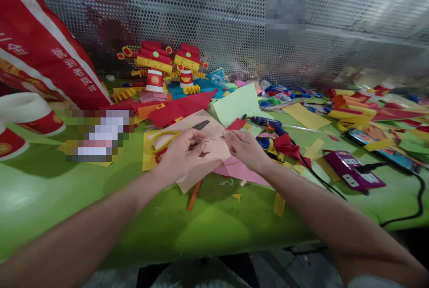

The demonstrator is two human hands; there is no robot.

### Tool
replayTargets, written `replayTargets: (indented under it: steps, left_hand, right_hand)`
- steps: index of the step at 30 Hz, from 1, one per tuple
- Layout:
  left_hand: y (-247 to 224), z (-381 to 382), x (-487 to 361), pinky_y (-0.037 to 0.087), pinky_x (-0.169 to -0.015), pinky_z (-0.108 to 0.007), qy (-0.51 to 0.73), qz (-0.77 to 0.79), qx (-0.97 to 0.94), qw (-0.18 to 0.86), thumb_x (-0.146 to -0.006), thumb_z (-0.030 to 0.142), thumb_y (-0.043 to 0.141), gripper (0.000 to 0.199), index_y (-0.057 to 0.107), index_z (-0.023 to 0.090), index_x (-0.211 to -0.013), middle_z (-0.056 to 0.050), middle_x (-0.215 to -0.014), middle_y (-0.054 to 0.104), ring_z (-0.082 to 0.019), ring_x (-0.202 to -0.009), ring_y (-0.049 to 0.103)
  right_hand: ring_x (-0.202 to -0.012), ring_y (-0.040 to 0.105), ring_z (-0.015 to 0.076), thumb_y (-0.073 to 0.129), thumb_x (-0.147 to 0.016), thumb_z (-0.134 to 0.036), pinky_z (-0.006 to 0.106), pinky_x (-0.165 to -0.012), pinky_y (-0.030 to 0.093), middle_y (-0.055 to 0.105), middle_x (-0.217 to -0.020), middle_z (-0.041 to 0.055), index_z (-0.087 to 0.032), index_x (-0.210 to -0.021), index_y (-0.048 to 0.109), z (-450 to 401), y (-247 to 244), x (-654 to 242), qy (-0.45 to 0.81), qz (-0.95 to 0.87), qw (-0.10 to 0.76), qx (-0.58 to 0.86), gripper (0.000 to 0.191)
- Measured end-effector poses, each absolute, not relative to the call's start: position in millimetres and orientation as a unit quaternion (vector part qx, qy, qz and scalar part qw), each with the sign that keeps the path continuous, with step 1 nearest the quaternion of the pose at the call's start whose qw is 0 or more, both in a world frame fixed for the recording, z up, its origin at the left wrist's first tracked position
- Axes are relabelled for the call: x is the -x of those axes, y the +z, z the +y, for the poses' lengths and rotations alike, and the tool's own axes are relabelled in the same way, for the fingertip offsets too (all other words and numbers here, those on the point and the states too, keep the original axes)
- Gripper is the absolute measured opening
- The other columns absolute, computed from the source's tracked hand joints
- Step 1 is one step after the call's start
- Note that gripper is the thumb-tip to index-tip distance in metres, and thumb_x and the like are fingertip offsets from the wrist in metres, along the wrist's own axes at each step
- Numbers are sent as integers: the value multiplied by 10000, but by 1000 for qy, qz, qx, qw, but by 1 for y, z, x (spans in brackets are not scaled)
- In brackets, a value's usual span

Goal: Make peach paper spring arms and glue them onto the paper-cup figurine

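Note:
Over a pale peach paper sheet [204,123], my left hand [184,152] is closed in a pinch on one end of a thin pale strand [212,139]. Facing it, my right hand [246,147] has thumb and forefinger pressed together at the strand's other end. Whether the strand is thread or a narrow paper strip I cannot tell. A small red paper piece [237,124] shows just beyond my right fingers; I cannot tell if they touch it. Partly behind my left hand lie scissors with yellow and red handles [166,135]. A blue hot glue gun [264,122] lies beyond my right hand.
Two paper-cup figures with red hats [155,80] stand at the back. Left are paper cups [36,111] and a large red bag [67,51]. On the right lie a purple power socket [353,169] with a black cable, a phone [378,147] and coloured paper scraps. Perforated metal [214,6] borders the green table.

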State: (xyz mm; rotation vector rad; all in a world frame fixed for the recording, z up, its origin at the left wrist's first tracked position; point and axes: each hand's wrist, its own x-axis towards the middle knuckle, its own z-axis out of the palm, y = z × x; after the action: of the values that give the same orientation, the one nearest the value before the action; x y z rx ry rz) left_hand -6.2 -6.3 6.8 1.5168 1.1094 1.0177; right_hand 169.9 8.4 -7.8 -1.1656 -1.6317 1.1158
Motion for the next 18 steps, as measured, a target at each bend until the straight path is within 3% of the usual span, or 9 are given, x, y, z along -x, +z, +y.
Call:
replayTargets:
  steps: [6, 10, 15, 18]
  left_hand:
    - [5, -9, 9, 513, -636, -272, 379, 439, -686, 439, -773, 163, 486, 141, 495, 168, -913, 4, -732, 601, -115, -655, 603]
    - [-1, -10, 9, 498, -610, -273, 365, 426, -722, 406, -758, 146, 472, 199, 485, 170, -955, 7, -706, 589, -116, -624, 584]
    - [-4, -11, 8, 499, -655, -291, 344, 439, -735, 387, -793, 154, 435, 193, 484, 182, -978, -36, -823, 634, -142, -715, 621]
    - [-4, -11, 8, 498, -663, -297, 340, 447, -729, 391, -813, 186, 440, 174, 481, 182, -982, -30, -795, 636, -151, -735, 628]
  right_hand:
    - [-417, 373, 76, 493, -784, -508, 230, -429, 299, 400, -436, -50, -200, -538, 430, 4, -1, -166, 413, -667, 400, 474, 399]
    - [-572, 481, 97, 622, -692, -354, 238, -531, 394, 528, -643, -26, -198, -715, 501, 1, -2, -162, 425, -660, 436, 441, 198]
    - [-549, 478, 98, 526, -757, -305, 250, -531, 392, 520, -628, -26, -189, -796, 563, -3, -3, -162, 447, -672, 392, 441, 128]
    - [-507, 418, 87, 473, -793, -325, 239, -489, 340, 459, -589, -45, -189, -837, 562, -3, -2, -162, 433, -661, 415, 451, 169]
